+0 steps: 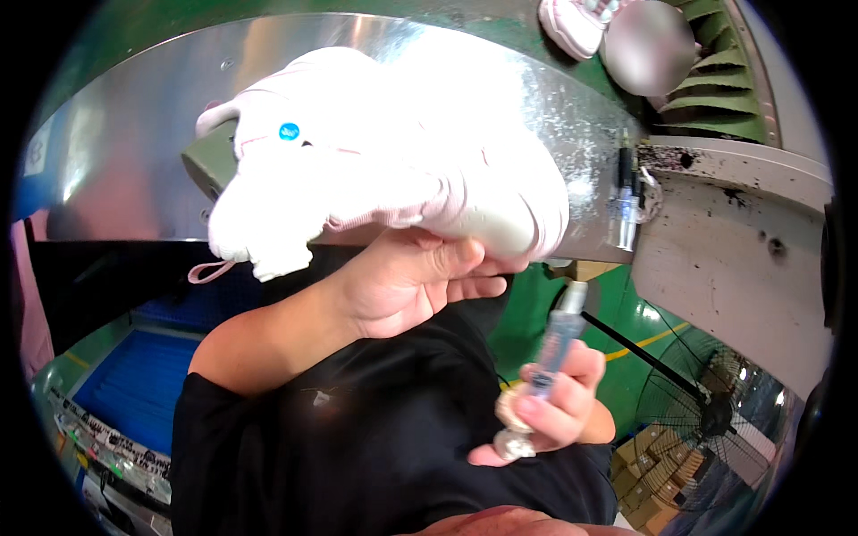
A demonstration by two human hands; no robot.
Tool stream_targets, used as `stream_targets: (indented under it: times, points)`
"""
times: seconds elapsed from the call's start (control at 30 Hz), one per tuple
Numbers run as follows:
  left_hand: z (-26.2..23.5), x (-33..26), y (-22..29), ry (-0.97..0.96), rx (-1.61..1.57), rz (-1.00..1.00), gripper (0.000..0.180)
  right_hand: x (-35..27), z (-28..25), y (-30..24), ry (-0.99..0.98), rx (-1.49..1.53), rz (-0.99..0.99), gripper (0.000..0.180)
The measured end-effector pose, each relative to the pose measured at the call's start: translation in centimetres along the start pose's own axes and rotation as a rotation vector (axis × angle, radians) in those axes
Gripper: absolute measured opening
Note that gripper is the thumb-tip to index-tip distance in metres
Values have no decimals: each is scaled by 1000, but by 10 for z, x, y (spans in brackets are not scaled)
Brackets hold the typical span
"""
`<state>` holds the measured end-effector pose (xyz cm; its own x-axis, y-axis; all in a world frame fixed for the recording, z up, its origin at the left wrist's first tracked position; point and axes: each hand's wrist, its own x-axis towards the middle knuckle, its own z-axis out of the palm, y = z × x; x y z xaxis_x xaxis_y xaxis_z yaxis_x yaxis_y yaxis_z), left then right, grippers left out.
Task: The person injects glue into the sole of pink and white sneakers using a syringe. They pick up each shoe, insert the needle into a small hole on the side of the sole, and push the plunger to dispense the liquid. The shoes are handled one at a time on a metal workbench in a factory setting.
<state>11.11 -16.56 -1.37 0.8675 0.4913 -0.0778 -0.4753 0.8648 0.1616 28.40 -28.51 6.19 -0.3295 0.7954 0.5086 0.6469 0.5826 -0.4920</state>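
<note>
Two bare hands at work; left hand (pixel 407 281) closed under the sole of a pale pink-and-white shoe (pixel 375 152), holding it raised before a curved metal panel (pixel 134 152); right hand (pixel 559 402) clenched round a small clear tube (pixel 556 344), nozzle up, just below the shoe's sole, not touching; standing fan (pixel 715 411) beyond, lower right.

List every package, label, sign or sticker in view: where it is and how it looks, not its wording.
Sticker: small round blue dot on the pale pink shoe held by the left hand.
Cardboard boxes: brown stack on the floor, lower right, beside the black fan.
</note>
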Motion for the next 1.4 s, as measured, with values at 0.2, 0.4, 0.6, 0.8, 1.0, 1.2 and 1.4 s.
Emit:
stream_targets:
  times: [0.2, 0.4, 0.6, 0.8, 1.0, 1.2, 1.4]
  points:
    - [-27, -64, -10, 157, 34, -56, 41, -22, 17, 19, 188, 598, 191, 106]
    - [-49, -83, -17, 128, 55, -53, 46, -3, 47, 30, 215, 855, 76, 109]
    - [-43, -74, -14, 145, 77, -89, 44, 5, 55, 19, 244, 770, 90, 77]
    - [-42, -74, -13, 146, 57, -71, 45, 13, 69, 19, 276, 609, 6, 65]
    - [-36, -71, -9, 219, 52, -121, 48, 21, 72, 19, 225, 482, 30, 62]
    - [-36, -76, -13, 253, 23, -98, 54, 30, 74, 38, 303, 857, 26, 90]
    - [-48, -71, -20, 250, 57, -130, 57, 5, 80, 47, 240, 1290, 178, 116]
